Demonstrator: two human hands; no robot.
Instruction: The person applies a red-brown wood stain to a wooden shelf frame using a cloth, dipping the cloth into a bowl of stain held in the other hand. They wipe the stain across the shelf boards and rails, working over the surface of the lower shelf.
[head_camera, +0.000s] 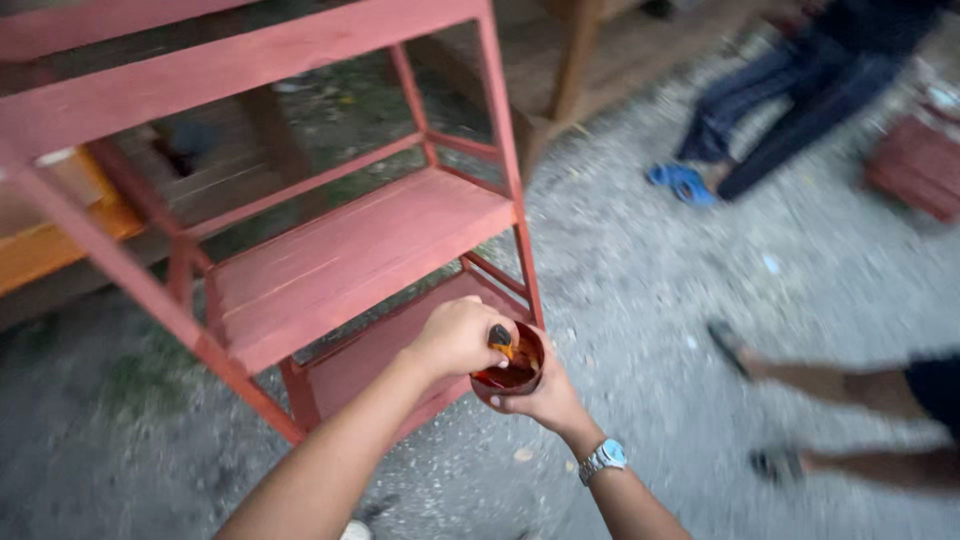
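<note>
Both forearms reach in from the near edge. One hand, the right hand (545, 400), wearing a wristwatch (604, 457), cups a small round tin (512, 366) of reddish-brown paint from below, fingers wrapped around its wall. Over it the left hand (455, 338) closes its fingers on a brush (500, 338) dipped into the tin. Just beyond stands a red wooden shelf (350, 255) on gravel ground (640, 270). Another person's legs (850, 385) show at right.
</note>
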